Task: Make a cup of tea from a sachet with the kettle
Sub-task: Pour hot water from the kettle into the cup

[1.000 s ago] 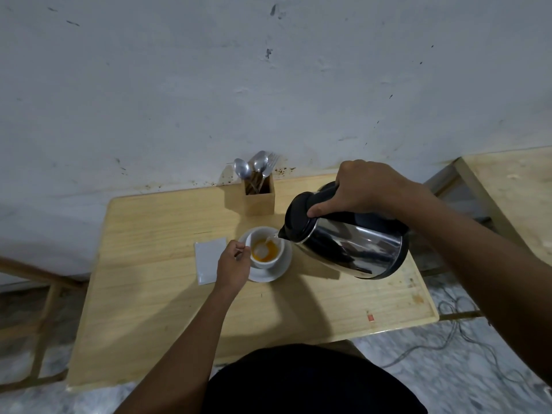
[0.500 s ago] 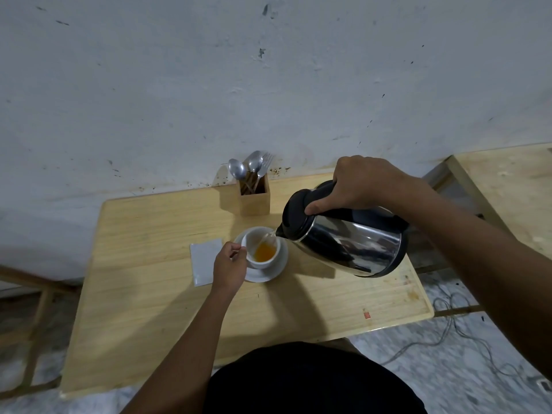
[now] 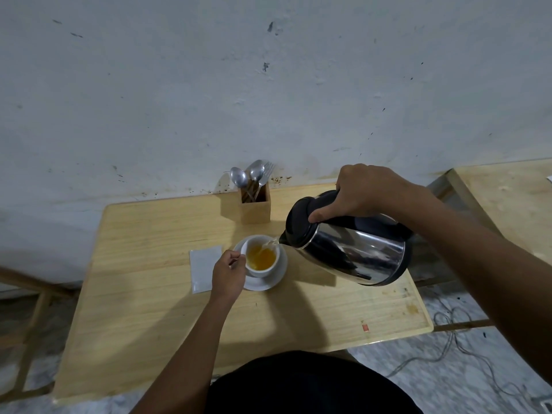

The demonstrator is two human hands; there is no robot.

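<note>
A white cup [image 3: 259,271] stands on a white saucer [image 3: 276,280] in the middle of the wooden table [image 3: 155,318]. Amber liquid fills the cup about halfway. My right hand [image 3: 363,191] grips the black handle of a steel kettle [image 3: 349,252], tilted left, and a thin stream runs from its spout into the cup. My left hand [image 3: 228,273] is closed at the cup's left rim, pinching something small that I cannot make out. A flat white sachet [image 3: 201,265] lies on the table just left of that hand.
A wooden holder [image 3: 256,207] with spoons and a fork stands at the table's back edge against the white wall. A second wooden table [image 3: 507,201] is at the right. Cables [image 3: 454,345] trail on the floor beside the table's right edge.
The kettle keeps pouring and the liquid in the cup has risen a little. Both hands hold their places; the view has shifted slightly.
</note>
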